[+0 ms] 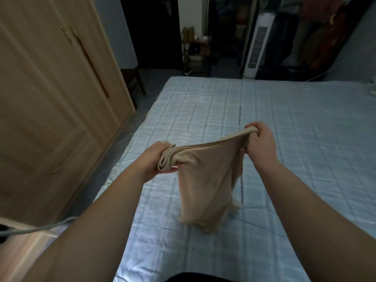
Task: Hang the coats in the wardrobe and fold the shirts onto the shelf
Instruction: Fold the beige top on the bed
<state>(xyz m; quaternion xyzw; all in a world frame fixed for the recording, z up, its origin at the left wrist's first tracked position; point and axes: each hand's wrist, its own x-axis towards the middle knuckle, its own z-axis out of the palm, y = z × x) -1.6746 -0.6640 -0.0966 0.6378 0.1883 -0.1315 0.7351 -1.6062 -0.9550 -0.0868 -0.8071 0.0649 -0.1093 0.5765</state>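
Two hands on one garment: we've got the beige shirt (205, 176) held up over the bed (284, 119), top edge stretched between both fists, body hanging down in a narrowed, already doubled-over strip. Its bottom hem just meets or nearly meets the blue quilted cover; can't tell if it's actually resting there.

Handling read: thin knit, light, fully limp. No stiffness to hold a crease, so it'll sag wherever unsupported. Looks slightly stretchy along the top edge, which bows between the grips. Not fragile, not slippery enough to worry about. Best hold is where we already have it, at the two top corners, keeping that edge taut so the layers stay aligned. For the next fold we'd judge laying it flat on the bed beats folding in the air.

Left hand (156, 159): fingers curled tight round a bunched wad of fabric at the left corner, thumb on top, forearm reaching forward and slightly inward.

Right hand (261, 144): back of hand towards us, fingers curled over the right corner, gripping it. Sits higher and farther out than the left, so the top edge slopes up to the right.

Wardrobe (50, 98) is to our left, doors shut. Shelf not in view.
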